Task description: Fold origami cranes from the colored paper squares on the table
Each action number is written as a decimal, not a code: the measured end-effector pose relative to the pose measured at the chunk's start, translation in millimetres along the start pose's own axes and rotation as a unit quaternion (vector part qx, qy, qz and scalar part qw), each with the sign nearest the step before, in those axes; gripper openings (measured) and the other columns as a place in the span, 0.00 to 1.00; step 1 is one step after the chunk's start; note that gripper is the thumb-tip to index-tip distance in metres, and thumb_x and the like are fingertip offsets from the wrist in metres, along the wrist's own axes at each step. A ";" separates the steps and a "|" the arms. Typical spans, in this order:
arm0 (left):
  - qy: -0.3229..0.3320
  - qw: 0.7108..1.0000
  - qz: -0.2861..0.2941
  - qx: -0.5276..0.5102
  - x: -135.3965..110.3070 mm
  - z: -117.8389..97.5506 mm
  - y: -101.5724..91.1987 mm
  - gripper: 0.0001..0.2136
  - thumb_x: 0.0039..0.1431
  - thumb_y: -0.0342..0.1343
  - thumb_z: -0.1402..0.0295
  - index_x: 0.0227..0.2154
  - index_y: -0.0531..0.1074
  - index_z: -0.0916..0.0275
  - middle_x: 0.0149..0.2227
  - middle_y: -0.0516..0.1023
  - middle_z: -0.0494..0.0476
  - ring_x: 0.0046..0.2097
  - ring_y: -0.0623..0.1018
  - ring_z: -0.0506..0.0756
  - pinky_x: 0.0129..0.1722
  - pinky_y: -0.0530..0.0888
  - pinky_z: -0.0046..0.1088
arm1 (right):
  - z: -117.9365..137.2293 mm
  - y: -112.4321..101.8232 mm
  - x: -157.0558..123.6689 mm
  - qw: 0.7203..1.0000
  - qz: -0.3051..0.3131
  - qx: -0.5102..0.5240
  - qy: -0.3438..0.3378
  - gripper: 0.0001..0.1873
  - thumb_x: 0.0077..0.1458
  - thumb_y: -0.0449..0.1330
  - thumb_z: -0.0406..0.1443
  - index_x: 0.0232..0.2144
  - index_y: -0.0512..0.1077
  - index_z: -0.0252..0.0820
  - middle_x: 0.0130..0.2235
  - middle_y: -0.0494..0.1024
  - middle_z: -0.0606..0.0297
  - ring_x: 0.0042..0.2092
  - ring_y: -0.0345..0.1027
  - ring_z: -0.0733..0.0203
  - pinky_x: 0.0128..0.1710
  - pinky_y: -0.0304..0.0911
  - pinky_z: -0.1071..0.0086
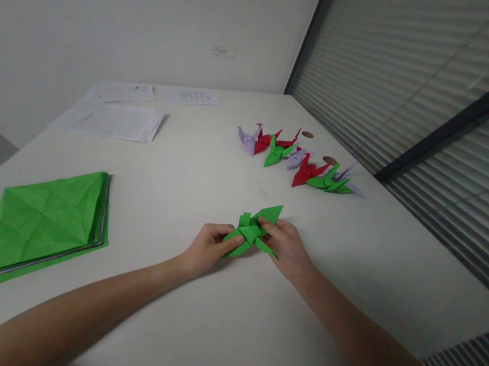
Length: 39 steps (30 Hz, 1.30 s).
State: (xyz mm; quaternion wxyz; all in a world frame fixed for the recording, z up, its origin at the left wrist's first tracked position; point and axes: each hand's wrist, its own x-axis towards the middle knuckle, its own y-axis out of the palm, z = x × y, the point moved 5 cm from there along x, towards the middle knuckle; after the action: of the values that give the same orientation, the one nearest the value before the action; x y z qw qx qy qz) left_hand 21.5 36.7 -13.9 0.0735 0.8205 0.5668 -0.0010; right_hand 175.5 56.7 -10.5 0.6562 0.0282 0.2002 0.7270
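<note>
An origami figure [252, 232] lies between the left hand [208, 246] and the right hand [289, 247], over the bench [183, 169]. Left of the left hand: a paper stack [49, 208]. Beyond that hand, farther left: printed sheets [108, 120], before the wall [158, 15]. Beyond the right hand: origami cranes [305, 172] in a loose row. Right of it, along the bench's side: window blinds [378, 56].

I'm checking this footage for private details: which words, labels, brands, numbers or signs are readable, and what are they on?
Nothing is legible.
Printed sheets at the table's far left: lines of print, too small and blurred.
Faint mark on the wall: cannot tell whether it is writing.
Held green paper figure: no lettering shows.
</note>
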 end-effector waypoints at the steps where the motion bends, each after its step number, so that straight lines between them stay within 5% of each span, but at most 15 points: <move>1: -0.001 1.000 0.000 -0.003 0.2 -0.2 -0.3 0.22 0.48 0.63 0.49 0.23 0.74 0.68 0.21 0.65 0.49 0.25 0.61 0.46 0.25 0.57 0.23 | 0.6 0.6 -0.5 1.000 0.000 0.007 0.000 0.16 0.39 0.72 0.45 0.25 0.77 0.40 0.26 0.76 0.66 0.29 0.68 0.63 0.31 0.64 0.68; 19: 0.024 0.998 0.051 0.008 -0.1 -7.3 1.9 0.21 0.51 0.62 0.50 0.21 0.73 0.67 0.21 0.60 0.48 0.25 0.59 0.47 0.24 0.55 0.24 | -2.0 -1.3 -0.9 0.999 -0.029 0.035 0.015 0.17 0.37 0.74 0.45 0.23 0.75 0.40 0.26 0.76 0.66 0.29 0.69 0.62 0.32 0.68 0.66; 24: 0.009 0.999 0.035 -0.021 1.7 -1.1 -1.2 0.21 0.50 0.64 0.50 0.22 0.73 0.67 0.21 0.67 0.49 0.25 0.64 0.46 0.25 0.58 0.23 | -1.4 1.8 -3.5 0.998 -0.028 0.059 0.020 0.18 0.35 0.75 0.45 0.23 0.75 0.39 0.26 0.75 0.67 0.29 0.67 0.64 0.33 0.67 0.68; 30: -0.022 0.997 0.071 -0.038 -0.9 0.6 2.6 0.20 0.50 0.64 0.50 0.27 0.72 0.66 0.22 0.76 0.54 0.24 0.73 0.50 0.29 0.67 0.26 | -2.5 6.2 -5.2 1.000 0.012 0.004 0.019 0.20 0.42 0.71 0.48 0.23 0.72 0.39 0.25 0.72 0.69 0.28 0.64 0.66 0.29 0.63 0.69; 39: 0.001 1.000 0.028 0.010 5.0 5.4 -5.0 0.20 0.51 0.63 0.51 0.25 0.74 0.67 0.19 0.74 0.52 0.23 0.70 0.49 0.28 0.64 0.25 | -3.6 -2.3 -0.6 0.998 0.014 -0.063 -0.005 0.21 0.43 0.69 0.51 0.22 0.71 0.40 0.24 0.69 0.69 0.26 0.60 0.65 0.27 0.57 0.69</move>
State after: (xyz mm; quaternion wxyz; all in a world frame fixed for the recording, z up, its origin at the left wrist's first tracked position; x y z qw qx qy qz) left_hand 19.0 42.4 -20.3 0.0650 0.8365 0.5441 -0.0034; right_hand 176.7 55.3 -14.4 0.6475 -0.0064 0.1504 0.7470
